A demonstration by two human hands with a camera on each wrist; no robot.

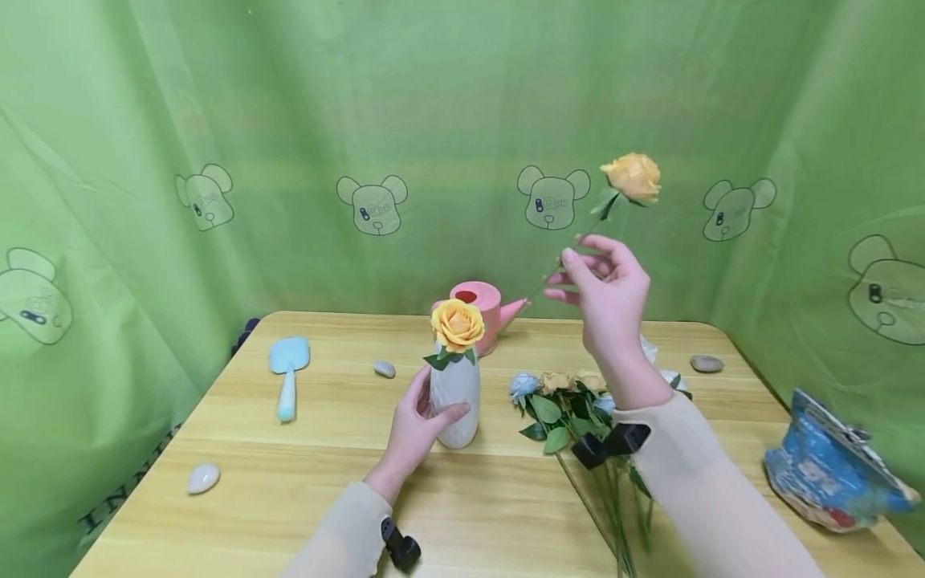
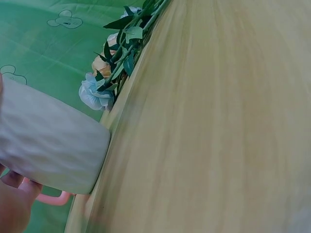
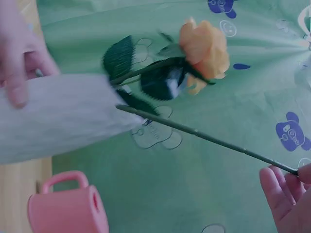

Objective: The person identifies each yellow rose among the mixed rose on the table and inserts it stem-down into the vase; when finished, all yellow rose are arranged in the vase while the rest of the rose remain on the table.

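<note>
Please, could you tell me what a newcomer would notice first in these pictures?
Probably the raised rose, pinched by its stem in the person's right grip before the green curtain. Next comes the yellow rose in the pale vase, which the left grip holds on the table, with the pink watering can behind it. The blue bag at the table's right side may also catch the eye.

Cream sleeves [image 1: 694, 466] (black cameras [image 1: 400, 546] at both wrists).
</note>
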